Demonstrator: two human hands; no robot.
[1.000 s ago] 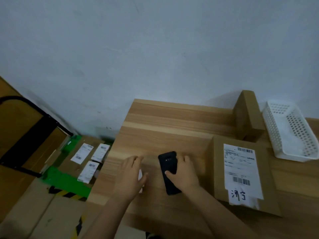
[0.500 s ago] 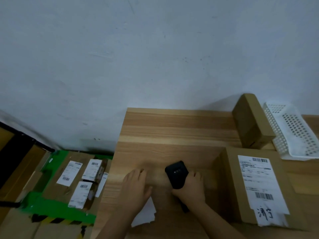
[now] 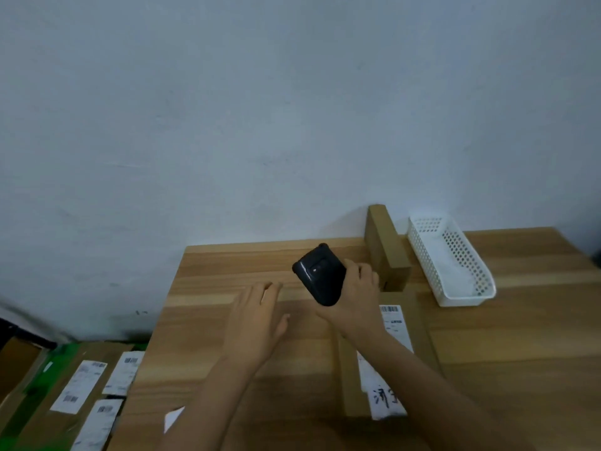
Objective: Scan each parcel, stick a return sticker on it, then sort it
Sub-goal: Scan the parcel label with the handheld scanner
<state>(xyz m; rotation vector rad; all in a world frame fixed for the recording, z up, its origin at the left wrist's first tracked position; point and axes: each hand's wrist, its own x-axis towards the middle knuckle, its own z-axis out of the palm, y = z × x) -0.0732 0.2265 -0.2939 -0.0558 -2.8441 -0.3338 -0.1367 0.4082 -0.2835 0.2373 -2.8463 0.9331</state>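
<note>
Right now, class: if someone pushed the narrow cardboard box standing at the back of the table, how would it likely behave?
The narrow cardboard box looks tall on a slim base, so a sideways push would probably tip it, not slide it. Its crisp edges suggest stiff walls. The white basket close beside it might stop a fall that way.

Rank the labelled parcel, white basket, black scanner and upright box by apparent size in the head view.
1. labelled parcel, partly behind the right arm.
2. white basket.
3. black scanner and upright box: look alike; the scanner is held nearer the camera, so unranked.
</note>
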